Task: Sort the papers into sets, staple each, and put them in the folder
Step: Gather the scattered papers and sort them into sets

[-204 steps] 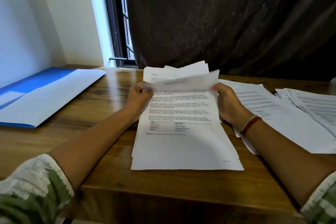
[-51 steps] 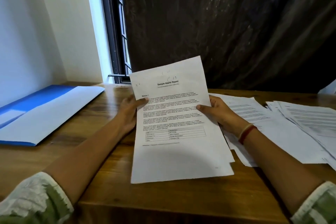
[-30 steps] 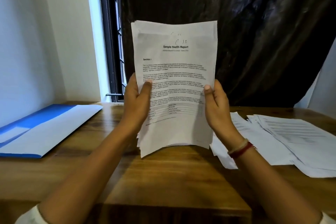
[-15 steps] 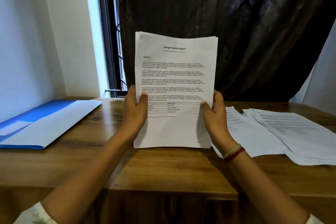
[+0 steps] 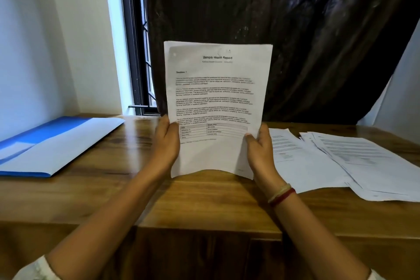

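So the stack of white printed sheets (image 5: 218,109) with "Sample Health Report" on the top page stands upright dead centre of the frame, long side vertical, just above the brown wooden desk (image 5: 204,207). The bottom edge bows up a bit in the middle. Can't really tell if the lower corners touch the wood or hang just over it.

Both forearms come in from the bottom corners and angle toward the middle. The left grip (image 5: 167,143) clamps the stack's left edge low down, thumb lying across the front of the page and the other fingers hidden behind the paper. The right grip (image 5: 261,152) does the same on the right edge at about the same height, thumb on the front by the little table printed there. There's a red and pale bangle pair (image 5: 281,193) on that wrist.

The open blue paper folder (image 5: 45,143) lies flat at centre left, well apart from the stack. A loose spread of white printed pages (image 5: 341,161) lies on the desk at centre right, just beside the right wrist. A dark crinkly curtain (image 5: 295,30) fills the upper part of the frame, with a black-framed window (image 5: 134,52) to its left.
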The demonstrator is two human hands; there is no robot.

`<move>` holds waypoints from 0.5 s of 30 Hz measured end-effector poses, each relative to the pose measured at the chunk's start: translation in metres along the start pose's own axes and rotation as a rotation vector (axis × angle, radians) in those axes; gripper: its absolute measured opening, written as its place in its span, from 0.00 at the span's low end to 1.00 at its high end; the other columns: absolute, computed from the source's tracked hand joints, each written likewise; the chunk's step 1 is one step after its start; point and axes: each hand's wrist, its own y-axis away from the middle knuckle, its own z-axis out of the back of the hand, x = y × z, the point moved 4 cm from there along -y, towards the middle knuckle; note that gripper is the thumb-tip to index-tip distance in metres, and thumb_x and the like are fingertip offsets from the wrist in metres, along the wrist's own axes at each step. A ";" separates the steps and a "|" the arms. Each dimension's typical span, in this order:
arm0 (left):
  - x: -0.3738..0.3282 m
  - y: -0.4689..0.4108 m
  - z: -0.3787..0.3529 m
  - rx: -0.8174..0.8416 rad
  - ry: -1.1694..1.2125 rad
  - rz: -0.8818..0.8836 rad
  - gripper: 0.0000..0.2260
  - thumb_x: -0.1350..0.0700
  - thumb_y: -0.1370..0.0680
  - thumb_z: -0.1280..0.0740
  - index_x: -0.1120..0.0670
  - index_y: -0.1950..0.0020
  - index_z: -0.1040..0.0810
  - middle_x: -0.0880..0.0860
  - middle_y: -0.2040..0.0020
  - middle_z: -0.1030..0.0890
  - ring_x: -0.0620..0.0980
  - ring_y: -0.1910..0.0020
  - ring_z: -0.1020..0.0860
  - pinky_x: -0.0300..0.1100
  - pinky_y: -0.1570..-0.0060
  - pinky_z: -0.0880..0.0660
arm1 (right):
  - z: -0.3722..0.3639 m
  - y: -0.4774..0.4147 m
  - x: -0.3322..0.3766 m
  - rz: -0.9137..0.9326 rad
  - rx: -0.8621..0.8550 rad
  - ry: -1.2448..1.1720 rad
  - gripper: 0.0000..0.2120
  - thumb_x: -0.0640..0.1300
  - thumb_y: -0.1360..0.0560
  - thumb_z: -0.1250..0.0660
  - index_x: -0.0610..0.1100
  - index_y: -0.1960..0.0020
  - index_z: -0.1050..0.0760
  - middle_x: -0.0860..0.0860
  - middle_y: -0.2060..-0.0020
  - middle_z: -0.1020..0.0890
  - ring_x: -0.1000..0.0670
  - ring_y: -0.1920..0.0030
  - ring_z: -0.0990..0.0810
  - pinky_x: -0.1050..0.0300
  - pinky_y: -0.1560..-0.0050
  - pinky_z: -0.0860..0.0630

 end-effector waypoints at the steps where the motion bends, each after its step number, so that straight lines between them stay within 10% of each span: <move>1: 0.004 0.004 -0.001 -0.006 0.006 0.024 0.14 0.60 0.19 0.46 0.46 0.47 0.23 0.48 0.48 0.19 0.49 0.46 0.21 0.43 0.48 0.24 | -0.002 0.002 -0.004 -0.021 0.006 0.003 0.12 0.39 0.17 0.45 0.54 0.38 0.36 0.55 0.44 0.25 0.55 0.46 0.25 0.68 0.55 0.29; 15: 0.010 -0.002 -0.002 -0.081 0.008 0.079 0.15 0.61 0.19 0.47 0.54 0.38 0.25 0.52 0.43 0.20 0.52 0.45 0.22 0.48 0.44 0.24 | -0.001 0.004 -0.005 -0.067 -0.006 0.024 0.11 0.41 0.17 0.46 0.53 0.37 0.36 0.58 0.48 0.26 0.61 0.54 0.27 0.71 0.63 0.32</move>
